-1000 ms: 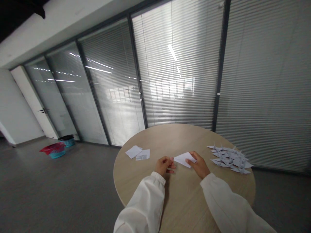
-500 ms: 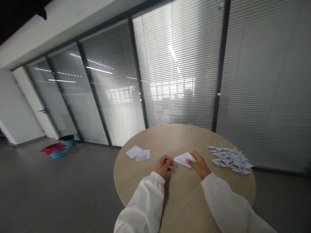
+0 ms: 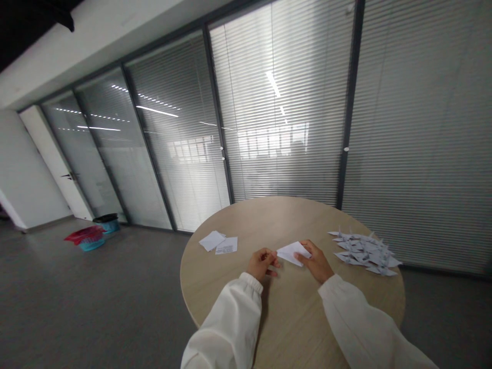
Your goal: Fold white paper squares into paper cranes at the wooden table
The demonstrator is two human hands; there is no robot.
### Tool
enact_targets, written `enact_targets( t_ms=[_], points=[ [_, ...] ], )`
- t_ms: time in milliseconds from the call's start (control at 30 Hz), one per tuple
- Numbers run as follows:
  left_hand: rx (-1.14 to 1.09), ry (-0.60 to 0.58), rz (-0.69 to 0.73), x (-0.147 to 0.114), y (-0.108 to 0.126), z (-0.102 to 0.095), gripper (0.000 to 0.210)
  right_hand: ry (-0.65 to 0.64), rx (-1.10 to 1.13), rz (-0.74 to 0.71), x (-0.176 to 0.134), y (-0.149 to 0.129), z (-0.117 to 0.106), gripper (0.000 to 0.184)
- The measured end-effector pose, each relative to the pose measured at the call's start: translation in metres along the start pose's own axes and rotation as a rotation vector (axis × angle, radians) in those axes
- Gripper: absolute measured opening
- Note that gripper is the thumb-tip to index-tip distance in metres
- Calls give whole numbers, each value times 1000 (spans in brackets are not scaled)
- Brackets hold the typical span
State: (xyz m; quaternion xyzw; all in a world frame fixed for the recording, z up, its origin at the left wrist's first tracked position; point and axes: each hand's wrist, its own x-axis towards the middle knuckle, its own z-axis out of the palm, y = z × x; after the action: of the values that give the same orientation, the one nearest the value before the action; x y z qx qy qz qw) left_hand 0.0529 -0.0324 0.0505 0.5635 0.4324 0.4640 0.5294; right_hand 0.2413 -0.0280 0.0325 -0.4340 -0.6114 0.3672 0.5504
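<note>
A folded white paper (image 3: pixel 291 252), kite-like in outline with a point toward the left, is held just over the round table between both hands. My right hand (image 3: pixel 314 260) grips its wide right end, thumb on top and fingers behind. At the pointed left end, my left hand (image 3: pixel 263 263) pinches the tip between thumb and index finger, its other fingers loosely curled. The fine creases at that tip are too small to make out.
Several folded paper cranes (image 3: pixel 365 251) lie in a cluster on the right of the wooden table (image 3: pixel 284 215). Loose paper squares (image 3: pixel 226 245), one printed, lie on the left. Two lined bins (image 3: pixel 89 240) stand on the floor near the glass partition (image 3: pixel 284 102).
My left hand has shifted slightly to the right at the paper's pointed end, and the tip looks shorter. My right hand and the things on the table have stayed put.
</note>
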Motion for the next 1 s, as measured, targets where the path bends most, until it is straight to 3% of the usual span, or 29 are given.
enact_targets(
  t_ms=[267,600,833,1000],
  points=[
    [-20,10,61,-1,0,0,41,2,9,10,-1,-4,1,34],
    [-7,-34,-88,-2,1,4,47,-43,8,5,-4,-12,5,35],
    [-5,22,-35,-1,-2,2,44,-74,34,0,-6,-14,6,35],
    [-33,80,-35,-1,3,1,40,-166,107,59,-5,-11,8,39]
  ],
)
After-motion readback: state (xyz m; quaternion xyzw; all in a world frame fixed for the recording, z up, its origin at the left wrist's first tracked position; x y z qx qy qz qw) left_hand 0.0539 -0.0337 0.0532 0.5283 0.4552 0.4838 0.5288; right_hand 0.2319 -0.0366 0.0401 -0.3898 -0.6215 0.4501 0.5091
